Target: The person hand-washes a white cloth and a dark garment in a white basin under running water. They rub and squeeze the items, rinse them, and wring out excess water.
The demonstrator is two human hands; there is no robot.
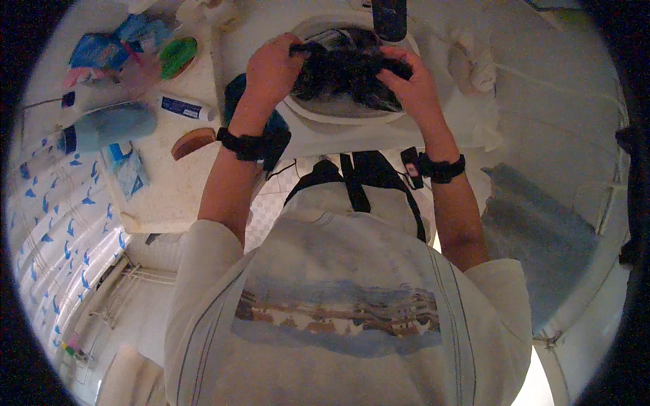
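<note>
Over a white washbasin (310, 112), a dark, bunched cloth (345, 73) is spread between my two hands. At its left end, my left hand (277, 63) pinches the cloth. Its right end is gripped by my right hand (406, 73), with the thumb and fingers closed around a fold. The lower part of the cloth hangs into the basin, and what lies beneath it is hidden. A dark cylindrical object (390, 20) stands above the basin, close to my right hand. Both my wrists wear black bands with small devices.
A cream-coloured ledge (198, 172) at the left holds a tube (185, 108), a brown, curved object (194, 142), a green oval brush or sponge (177, 57), a blue-grey bottle (114, 124) and plastic packets (127, 167). A crumpled whitish cloth (480, 71) lies right of the basin. A grey towel (533, 238) hangs at the right.
</note>
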